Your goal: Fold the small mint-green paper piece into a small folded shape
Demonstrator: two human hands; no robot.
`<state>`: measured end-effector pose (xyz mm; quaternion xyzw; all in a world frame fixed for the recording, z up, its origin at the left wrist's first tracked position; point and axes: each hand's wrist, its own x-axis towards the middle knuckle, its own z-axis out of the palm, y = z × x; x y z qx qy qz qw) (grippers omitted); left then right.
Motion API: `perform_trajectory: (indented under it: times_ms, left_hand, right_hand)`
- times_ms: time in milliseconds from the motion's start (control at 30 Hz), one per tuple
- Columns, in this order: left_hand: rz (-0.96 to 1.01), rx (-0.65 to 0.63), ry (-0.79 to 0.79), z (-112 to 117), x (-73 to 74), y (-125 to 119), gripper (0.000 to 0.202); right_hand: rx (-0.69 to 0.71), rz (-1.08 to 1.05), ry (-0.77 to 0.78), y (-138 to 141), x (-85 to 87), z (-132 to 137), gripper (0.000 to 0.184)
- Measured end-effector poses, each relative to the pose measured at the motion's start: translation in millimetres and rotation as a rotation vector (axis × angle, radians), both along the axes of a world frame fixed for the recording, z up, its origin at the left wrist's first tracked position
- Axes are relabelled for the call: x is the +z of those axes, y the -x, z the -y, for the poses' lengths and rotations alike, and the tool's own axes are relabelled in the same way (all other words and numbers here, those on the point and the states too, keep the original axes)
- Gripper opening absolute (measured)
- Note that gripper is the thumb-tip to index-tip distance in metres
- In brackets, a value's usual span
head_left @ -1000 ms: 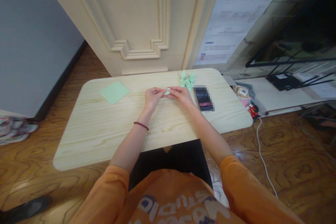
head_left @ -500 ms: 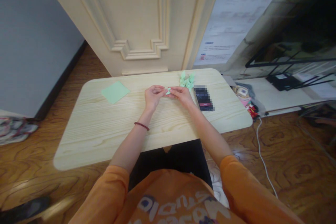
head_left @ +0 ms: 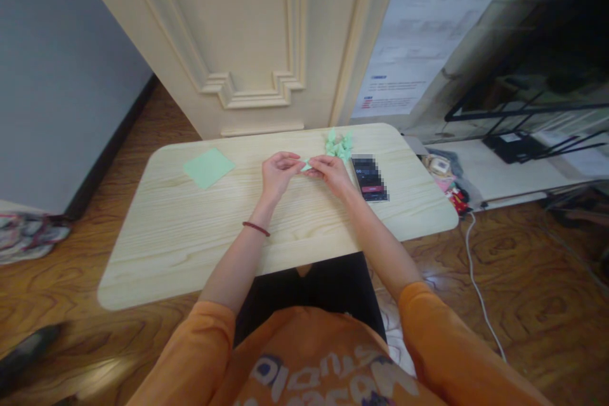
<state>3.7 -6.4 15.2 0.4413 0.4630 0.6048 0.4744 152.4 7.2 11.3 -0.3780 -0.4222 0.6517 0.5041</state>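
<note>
Between my two hands is a small piece of folded light green paper (head_left: 306, 166), partly covered by the fingertips. My left hand (head_left: 280, 172) pinches its left side, thumb and forefinger pressed together. From the right, my right hand (head_left: 330, 172) pinches the other side. Just beyond my right hand lies a cluster of folded green paper pieces (head_left: 339, 144). A flat stack or sheet of square green paper (head_left: 209, 168) rests on the table to the left of my hands.
The pale wood-grain table (head_left: 190, 247) has rounded corners and meets a panelled cream surface (head_left: 257, 32) at the back. A phone (head_left: 370, 177) lies right of my hands. Beyond the table's right end, a white cable (head_left: 476, 279) runs across the floor.
The folded paper has turned slightly between my fingertips and shows a more pointed green shape. Both hands stay in nearly the same place. A dark shape at the lower left has shifted left.
</note>
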Motion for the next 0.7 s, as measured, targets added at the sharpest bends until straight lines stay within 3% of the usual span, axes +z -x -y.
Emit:
perform_trajectory:
  times_ms: [300, 500, 700]
  left_hand:
    - [-0.002, -0.025, 0.009, 2.2, -2.4, -4.1, 0.030]
    - [0.069, 0.049, 0.033, 0.1, -5.4, -3.5, 0.032]
    - [0.101, 0.033, 0.087, -1.3, -9.5, -4.5, 0.037]
  right_hand:
    - [-0.035, 0.129, -0.164, -0.9, -1.0, 0.2, 0.031]
    - [0.039, 0.162, -0.157, 4.0, 0.6, 4.2, 0.042]
    - [0.007, 0.248, -0.295, 1.5, 1.4, 3.4, 0.048]
